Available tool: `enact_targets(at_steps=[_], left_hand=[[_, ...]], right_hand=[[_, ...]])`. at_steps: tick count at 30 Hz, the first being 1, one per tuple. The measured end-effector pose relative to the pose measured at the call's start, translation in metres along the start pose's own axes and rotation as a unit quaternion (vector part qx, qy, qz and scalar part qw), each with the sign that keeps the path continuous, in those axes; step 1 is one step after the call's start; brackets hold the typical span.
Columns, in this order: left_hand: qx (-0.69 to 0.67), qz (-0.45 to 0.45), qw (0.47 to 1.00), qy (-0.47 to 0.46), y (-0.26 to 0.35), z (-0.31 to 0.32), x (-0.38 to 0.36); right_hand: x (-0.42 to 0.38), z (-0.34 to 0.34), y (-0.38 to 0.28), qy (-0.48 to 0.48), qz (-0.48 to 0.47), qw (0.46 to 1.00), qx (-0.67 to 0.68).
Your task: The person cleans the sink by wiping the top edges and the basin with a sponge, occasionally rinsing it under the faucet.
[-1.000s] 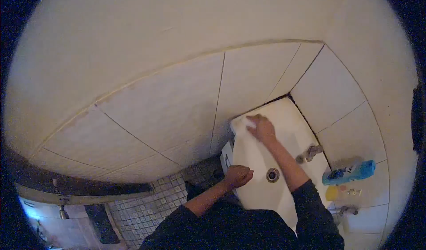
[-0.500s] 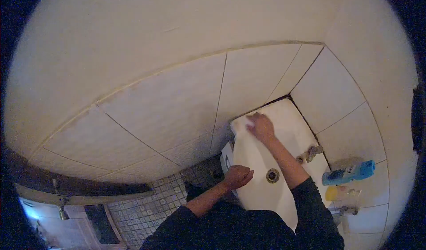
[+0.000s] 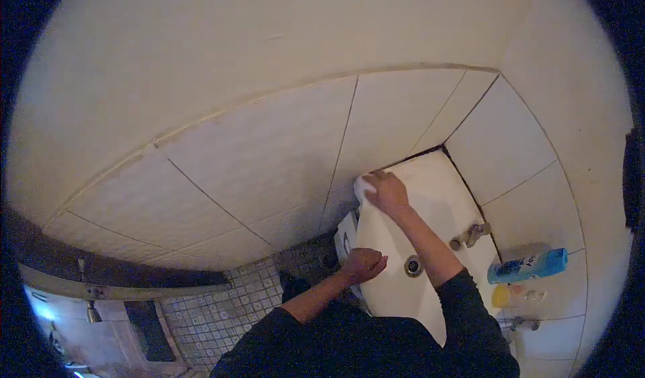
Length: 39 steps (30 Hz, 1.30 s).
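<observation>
A white sink (image 3: pixel 437 183) stands in the tiled corner, its drain (image 3: pixel 414 266) in the middle of the basin and a metal tap (image 3: pixel 474 235) along its wall side. At the sink's far left corner, my right hand (image 3: pixel 388 193) is closed over a small white wad (image 3: pixel 363 186), pressed against the rim; fingers cover most of the wad. My left hand (image 3: pixel 365 265) forms a fist over the near left edge of the basin, with nothing showing in it.
A blue bottle (image 3: pixel 531 266) lies along the sink's right side. Beside it are a yellow item (image 3: pixel 500 296) and a small clear one (image 3: pixel 535 295). Another metal fitting (image 3: pixel 523 324) is below them. Patterned tiles (image 3: pixel 208 311) cover the floor at left.
My right hand has slid left along the rim to the corner, bringing the white wad with it. My left fist stays almost where it was.
</observation>
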<state>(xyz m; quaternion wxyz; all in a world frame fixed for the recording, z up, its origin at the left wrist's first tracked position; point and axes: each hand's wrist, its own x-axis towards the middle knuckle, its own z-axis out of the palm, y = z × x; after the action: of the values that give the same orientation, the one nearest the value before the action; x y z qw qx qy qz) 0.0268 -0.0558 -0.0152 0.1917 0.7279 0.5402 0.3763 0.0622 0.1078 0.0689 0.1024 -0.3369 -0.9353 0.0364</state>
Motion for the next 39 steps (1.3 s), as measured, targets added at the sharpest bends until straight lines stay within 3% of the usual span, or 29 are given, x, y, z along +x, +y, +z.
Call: enact_targets(at_steps=[1,3,5,8,13,16,17,19,26,28,29,31,33,35,37,39], left_hand=[[0.002,0.001,1.0,0.003,0.0,-0.002,0.002],[0.026,-0.022,0.999,-0.009,0.003,-0.001,0.0],[0.0,-0.016,1.0,0.011,0.002,0.005,-0.002],[-0.012,-0.017,1.0,0.02,0.006,-0.004,0.0],[0.011,-0.011,0.999,0.028,0.004,0.001,0.0],[-0.013,0.007,0.999,0.035,0.005,-0.002,0.001],[0.003,0.005,1.0,0.03,0.005,-0.003,0.001],[0.014,0.002,1.0,0.022,0.004,-0.003,0.001],[0.028,-0.022,0.999,-0.008,0.006,-0.003,0.001],[0.035,-0.025,0.999,-0.015,0.006,-0.003,0.003],[0.031,-0.017,0.999,-0.002,0.006,-0.002,0.002],[0.031,-0.009,0.999,0.013,0.007,0.0,0.001],[0.01,0.001,0.999,0.044,0.008,-0.003,0.001],[0.024,-0.013,1.0,0.009,0.009,-0.006,0.002],[0.039,-0.03,0.999,-0.024,0.008,-0.003,0.002],[0.018,-0.007,0.999,0.031,0.009,-0.002,0.001]], right_hand=[[0.001,-0.004,0.002,0.002,-0.002,1.0,-0.001],[-0.005,-0.014,0.008,-0.095,-0.041,0.994,0.041],[-0.002,-0.014,0.012,-0.103,-0.033,0.994,0.011],[0.006,-0.012,0.009,-0.018,-0.012,0.999,-0.028],[0.002,-0.028,0.011,-0.138,-0.042,0.99,-0.008],[0.007,-0.008,0.003,0.042,-0.076,0.996,-0.006],[0.007,-0.009,0.007,0.046,-0.075,0.996,-0.005],[0.003,-0.033,0.001,-0.133,-0.066,0.989,-0.021],[0.01,-0.02,0.01,-0.057,-0.085,0.993,-0.061],[0.01,-0.039,0.016,-0.16,-0.134,0.977,-0.053],[0.01,-0.038,0.014,-0.163,-0.133,0.976,-0.053],[0.016,-0.031,0.003,-0.101,-0.079,0.99,-0.055],[0.014,-0.025,0.009,-0.079,-0.114,0.989,-0.052],[0.011,-0.023,0.017,-0.061,-0.144,0.986,-0.05],[0.011,-0.042,0.014,-0.197,-0.131,0.97,-0.06],[0.015,-0.03,0.007,-0.146,-0.107,0.982,-0.059]])
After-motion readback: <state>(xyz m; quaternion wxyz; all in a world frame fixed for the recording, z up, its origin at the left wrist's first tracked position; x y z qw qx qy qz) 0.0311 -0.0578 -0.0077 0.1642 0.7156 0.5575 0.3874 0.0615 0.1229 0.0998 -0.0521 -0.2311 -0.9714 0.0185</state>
